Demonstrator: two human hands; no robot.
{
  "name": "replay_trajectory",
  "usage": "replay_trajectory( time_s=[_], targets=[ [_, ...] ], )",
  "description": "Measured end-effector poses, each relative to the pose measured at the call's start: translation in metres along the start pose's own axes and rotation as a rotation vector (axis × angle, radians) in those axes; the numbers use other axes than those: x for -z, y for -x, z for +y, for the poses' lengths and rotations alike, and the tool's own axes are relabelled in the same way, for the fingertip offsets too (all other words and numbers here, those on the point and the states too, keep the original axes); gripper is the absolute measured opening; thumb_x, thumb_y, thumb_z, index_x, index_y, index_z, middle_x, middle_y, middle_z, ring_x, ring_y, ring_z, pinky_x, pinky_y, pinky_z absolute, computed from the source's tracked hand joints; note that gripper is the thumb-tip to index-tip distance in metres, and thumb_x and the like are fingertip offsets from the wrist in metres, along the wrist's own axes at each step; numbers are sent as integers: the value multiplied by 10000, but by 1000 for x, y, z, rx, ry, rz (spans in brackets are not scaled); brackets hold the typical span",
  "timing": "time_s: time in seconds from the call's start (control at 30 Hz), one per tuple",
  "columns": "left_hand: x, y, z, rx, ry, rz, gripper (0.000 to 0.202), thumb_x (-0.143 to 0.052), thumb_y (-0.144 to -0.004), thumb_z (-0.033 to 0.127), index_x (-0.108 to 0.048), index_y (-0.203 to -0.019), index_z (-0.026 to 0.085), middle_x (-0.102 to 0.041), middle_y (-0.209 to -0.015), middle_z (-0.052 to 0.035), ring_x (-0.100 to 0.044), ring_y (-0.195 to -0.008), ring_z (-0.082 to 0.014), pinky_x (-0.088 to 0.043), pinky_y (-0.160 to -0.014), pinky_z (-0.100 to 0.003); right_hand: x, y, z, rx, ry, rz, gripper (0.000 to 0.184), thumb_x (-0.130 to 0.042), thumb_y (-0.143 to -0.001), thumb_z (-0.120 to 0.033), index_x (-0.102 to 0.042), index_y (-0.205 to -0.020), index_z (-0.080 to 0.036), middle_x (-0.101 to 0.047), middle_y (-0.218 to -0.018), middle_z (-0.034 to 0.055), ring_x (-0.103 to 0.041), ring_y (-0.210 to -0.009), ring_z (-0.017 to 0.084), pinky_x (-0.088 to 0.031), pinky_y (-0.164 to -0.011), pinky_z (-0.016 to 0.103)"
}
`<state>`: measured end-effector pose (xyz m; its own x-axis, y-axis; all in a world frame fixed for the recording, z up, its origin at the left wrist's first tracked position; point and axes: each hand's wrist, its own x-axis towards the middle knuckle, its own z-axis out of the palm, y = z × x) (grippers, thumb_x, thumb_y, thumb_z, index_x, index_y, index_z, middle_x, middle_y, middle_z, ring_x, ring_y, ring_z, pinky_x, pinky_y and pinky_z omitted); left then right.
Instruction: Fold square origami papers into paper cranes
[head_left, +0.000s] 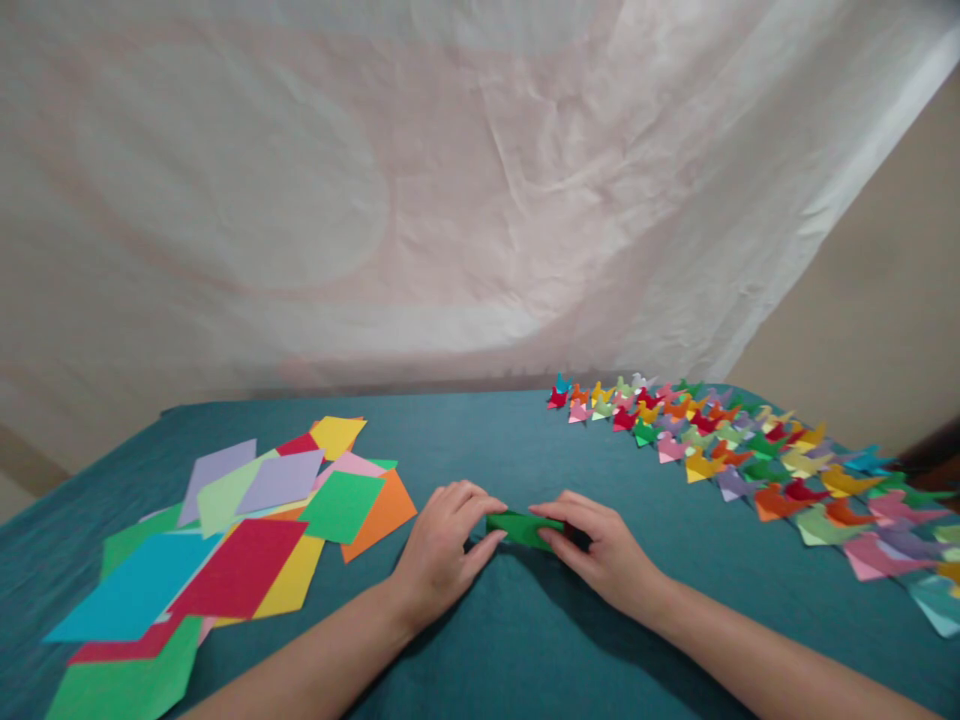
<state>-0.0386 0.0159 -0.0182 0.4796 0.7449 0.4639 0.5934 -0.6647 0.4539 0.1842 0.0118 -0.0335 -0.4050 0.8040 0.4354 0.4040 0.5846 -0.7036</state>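
Observation:
A folded piece of green paper (523, 530) is stretched between my two hands, just above the table near its middle. My left hand (452, 535) pinches its left end between thumb and fingers. At the other end, my right hand (592, 540) grips the paper with thumb below and fingers on top. Only the narrow middle of the paper shows; both ends are partly covered by my fingertips.
Loose coloured paper sheets, among them a red sheet (244, 568) and a blue sheet (139, 585), overlap on the left. Rows of small folded paper birds (705, 465) stand on the right. A pale cloth (450, 200) hangs behind the teal-covered table (465, 430).

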Motion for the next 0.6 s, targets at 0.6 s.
replay_trajectory(
  time_s=[0.6],
  targets=[
    [2, -1, 2, -64, 24, -44, 142, -483, -898, 177, -615, -916, 226, -605, -923, -16, -526, -870, -159, -385, -789, -309, 8, 4, -17, 175, 173, -136, 267, -495, -888, -226, -566, -1146, -223, -492, -1210, 97, -456, -1130, 208, -395, -958, 372]
  ],
)
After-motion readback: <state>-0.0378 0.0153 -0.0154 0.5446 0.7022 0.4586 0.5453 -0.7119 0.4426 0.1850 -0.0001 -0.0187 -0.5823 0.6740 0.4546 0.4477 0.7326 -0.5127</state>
